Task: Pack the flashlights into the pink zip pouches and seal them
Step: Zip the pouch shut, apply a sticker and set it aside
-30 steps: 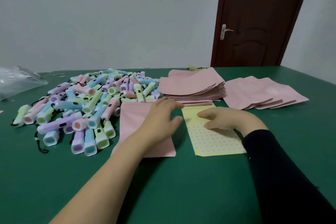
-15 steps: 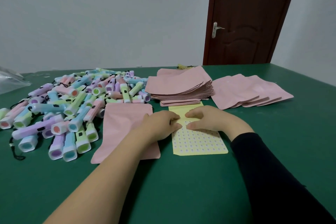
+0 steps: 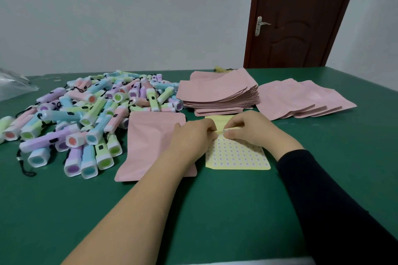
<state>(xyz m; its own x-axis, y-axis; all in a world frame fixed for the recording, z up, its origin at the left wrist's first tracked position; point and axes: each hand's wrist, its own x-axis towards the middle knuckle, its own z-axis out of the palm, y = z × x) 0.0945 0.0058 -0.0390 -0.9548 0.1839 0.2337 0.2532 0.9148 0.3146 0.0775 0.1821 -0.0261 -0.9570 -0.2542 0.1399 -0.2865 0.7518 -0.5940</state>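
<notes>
Centrally, a yellow paper sheet of small dotted stickers (image 3: 235,155) is pinched at its curled upper part by the left hand (image 3: 191,137) and right hand (image 3: 254,130), fingertips closed together on it. A flat matte pink zip pouch (image 3: 150,142) lies under the left wrist, beside heaped glossy pastel plastic flashlights (image 3: 86,114) on the green felt table (image 3: 215,211). Compared with one second ago, the left hand has been shifted off the pouch onto the sheet.

No words, brands or numbers can be read; the yellow sticker sheet (image 3: 237,155) shows only tiny blurred dots.
</notes>
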